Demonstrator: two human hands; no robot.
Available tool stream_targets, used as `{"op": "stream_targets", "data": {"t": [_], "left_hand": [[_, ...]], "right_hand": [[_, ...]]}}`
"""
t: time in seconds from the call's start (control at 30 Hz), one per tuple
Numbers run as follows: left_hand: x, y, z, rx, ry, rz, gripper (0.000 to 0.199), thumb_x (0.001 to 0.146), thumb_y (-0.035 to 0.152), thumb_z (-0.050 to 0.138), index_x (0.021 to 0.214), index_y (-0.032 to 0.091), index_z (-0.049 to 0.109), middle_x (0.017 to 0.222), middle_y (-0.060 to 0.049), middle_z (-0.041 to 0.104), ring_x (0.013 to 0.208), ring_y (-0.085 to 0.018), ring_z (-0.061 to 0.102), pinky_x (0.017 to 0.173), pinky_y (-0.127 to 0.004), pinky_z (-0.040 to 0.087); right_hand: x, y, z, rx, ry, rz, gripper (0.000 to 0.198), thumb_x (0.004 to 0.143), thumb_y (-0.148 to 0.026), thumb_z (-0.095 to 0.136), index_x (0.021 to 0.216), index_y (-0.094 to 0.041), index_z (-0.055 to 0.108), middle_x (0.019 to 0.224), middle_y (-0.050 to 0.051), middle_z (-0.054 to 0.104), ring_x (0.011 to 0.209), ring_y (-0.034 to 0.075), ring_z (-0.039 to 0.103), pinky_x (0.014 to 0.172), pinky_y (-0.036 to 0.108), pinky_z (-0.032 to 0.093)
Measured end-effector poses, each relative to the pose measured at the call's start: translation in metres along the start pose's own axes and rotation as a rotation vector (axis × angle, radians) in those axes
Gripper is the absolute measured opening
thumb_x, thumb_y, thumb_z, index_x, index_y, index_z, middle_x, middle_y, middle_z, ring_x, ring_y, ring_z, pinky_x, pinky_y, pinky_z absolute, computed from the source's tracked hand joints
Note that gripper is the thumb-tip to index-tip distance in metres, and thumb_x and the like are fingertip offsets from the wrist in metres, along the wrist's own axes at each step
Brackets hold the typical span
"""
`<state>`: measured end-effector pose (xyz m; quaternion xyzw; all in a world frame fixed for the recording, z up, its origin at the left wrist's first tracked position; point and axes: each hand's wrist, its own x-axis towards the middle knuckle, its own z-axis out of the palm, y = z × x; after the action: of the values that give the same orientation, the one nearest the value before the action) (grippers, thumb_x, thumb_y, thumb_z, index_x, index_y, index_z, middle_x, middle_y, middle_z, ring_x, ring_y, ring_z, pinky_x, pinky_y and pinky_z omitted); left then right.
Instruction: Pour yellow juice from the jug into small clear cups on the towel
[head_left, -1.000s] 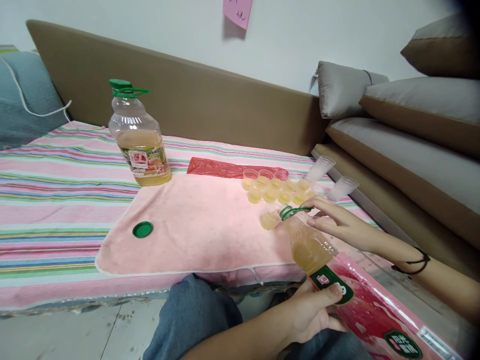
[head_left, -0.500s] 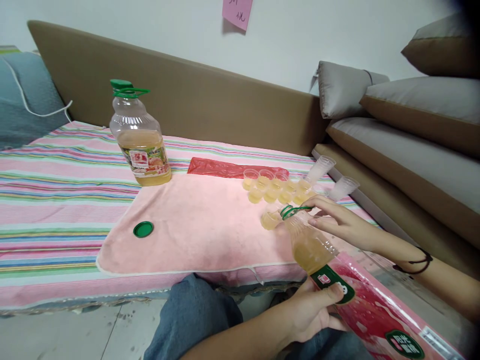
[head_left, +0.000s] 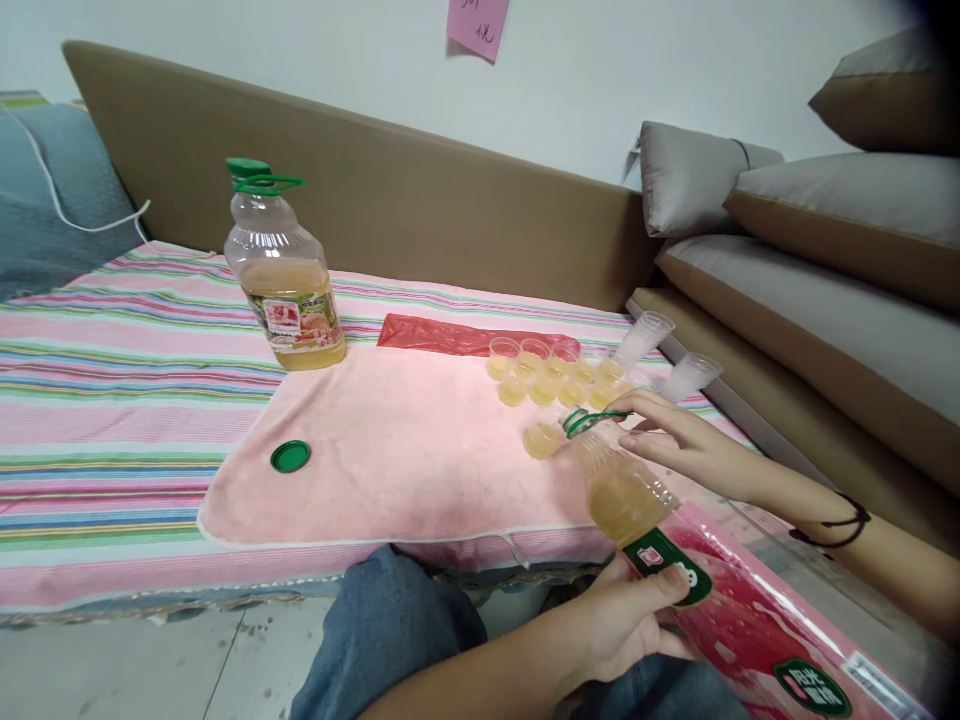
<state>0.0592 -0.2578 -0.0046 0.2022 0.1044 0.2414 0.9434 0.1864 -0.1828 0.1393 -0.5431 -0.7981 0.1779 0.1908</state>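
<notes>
A large juice bottle (head_left: 735,610) with a pink and green label lies tilted, its uncapped mouth at the rim of a clear plastic cup (head_left: 541,441) holding pale yellow juice. My left hand (head_left: 626,620) is wrapped round the bottle's body from below, thumb on the label. At the neck, the fingers of my right hand (head_left: 671,435) grip the green carrying ring (head_left: 589,421). Just beyond stand rows of clear cups (head_left: 541,387) with similar juice, partly hidden by that hand. A green cap (head_left: 290,456) rests on the pink cloth (head_left: 375,450).
A second juice bottle (head_left: 289,290), green-capped, stands upright at the left. A red plastic bag (head_left: 457,336) lies behind the cups. Two stacks of cups, one a leaning cup stack (head_left: 646,338), are at the right, beside piled grey cushions (head_left: 817,290). A brown headboard (head_left: 375,190) runs behind.
The whole view has shifted very slightly. Both hands keep their hold, and the tilted bottle stays at the same cup.
</notes>
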Motion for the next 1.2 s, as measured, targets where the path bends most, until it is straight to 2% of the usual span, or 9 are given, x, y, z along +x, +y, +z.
{"op": "stream_targets", "data": {"t": [0.33, 0.63, 0.83, 1.0, 1.1, 1.2], "left_hand": [[-0.001, 0.003, 0.003, -0.007, 0.022, -0.019, 0.077, 0.039, 0.055, 0.089, 0.105, 0.024, 0.063, 0.104, -0.009, 0.071, 0.080, -0.021, 0.066, 0.097, -0.072, 0.030], [-0.001, 0.012, 0.001, 0.131, 0.076, 0.030, 0.080, 0.043, 0.058, 0.086, 0.111, 0.022, 0.064, 0.117, -0.014, 0.067, 0.108, -0.036, 0.062, 0.096, -0.072, 0.033], [-0.009, 0.031, 0.013, 0.237, 0.107, 0.035, 0.083, 0.043, 0.059, 0.085, 0.113, 0.019, 0.062, 0.120, -0.014, 0.066, 0.116, -0.037, 0.058, 0.096, -0.060, 0.041], [-0.009, 0.041, 0.017, 0.234, 0.044, 0.229, 0.074, 0.050, 0.048, 0.088, 0.113, 0.019, 0.061, 0.117, -0.009, 0.067, 0.115, -0.028, 0.060, 0.103, -0.045, 0.040], [-0.010, 0.049, 0.016, 0.291, -0.015, 0.338, 0.065, 0.057, 0.043, 0.086, 0.112, 0.017, 0.062, 0.117, -0.009, 0.067, 0.114, -0.027, 0.060, 0.102, -0.043, 0.042], [-0.018, 0.063, 0.016, 0.348, 0.012, 0.398, 0.074, 0.054, 0.039, 0.088, 0.119, 0.019, 0.058, 0.123, -0.009, 0.064, 0.120, -0.029, 0.055, 0.105, -0.043, 0.041]], "right_hand": [[-0.001, 0.004, 0.001, -0.011, 0.000, 0.004, 0.036, 0.091, -0.054, 0.050, 0.108, -0.024, 0.060, 0.117, 0.008, 0.062, 0.109, 0.028, 0.058, 0.086, 0.041, 0.053], [-0.001, 0.009, -0.002, -0.038, 0.046, -0.040, 0.034, 0.093, -0.050, 0.049, 0.116, -0.026, 0.056, 0.119, 0.008, 0.060, 0.111, 0.028, 0.056, 0.092, 0.045, 0.049], [0.001, 0.000, -0.009, -0.031, 0.111, -0.107, 0.032, 0.092, -0.047, 0.051, 0.118, -0.029, 0.055, 0.122, 0.006, 0.057, 0.113, 0.028, 0.054, 0.096, 0.046, 0.046], [-0.001, -0.004, -0.016, -0.009, 0.209, -0.177, 0.034, 0.091, -0.048, 0.052, 0.122, -0.032, 0.053, 0.120, 0.005, 0.055, 0.108, 0.027, 0.054, 0.090, 0.043, 0.049], [-0.003, -0.011, -0.020, 0.010, 0.292, -0.205, 0.033, 0.091, -0.048, 0.052, 0.121, -0.035, 0.053, 0.115, 0.005, 0.053, 0.105, 0.028, 0.053, 0.089, 0.044, 0.049], [-0.003, -0.025, -0.019, 0.055, 0.412, -0.244, 0.034, 0.089, -0.051, 0.052, 0.119, -0.037, 0.054, 0.114, 0.005, 0.051, 0.108, 0.030, 0.051, 0.091, 0.046, 0.049]]}}
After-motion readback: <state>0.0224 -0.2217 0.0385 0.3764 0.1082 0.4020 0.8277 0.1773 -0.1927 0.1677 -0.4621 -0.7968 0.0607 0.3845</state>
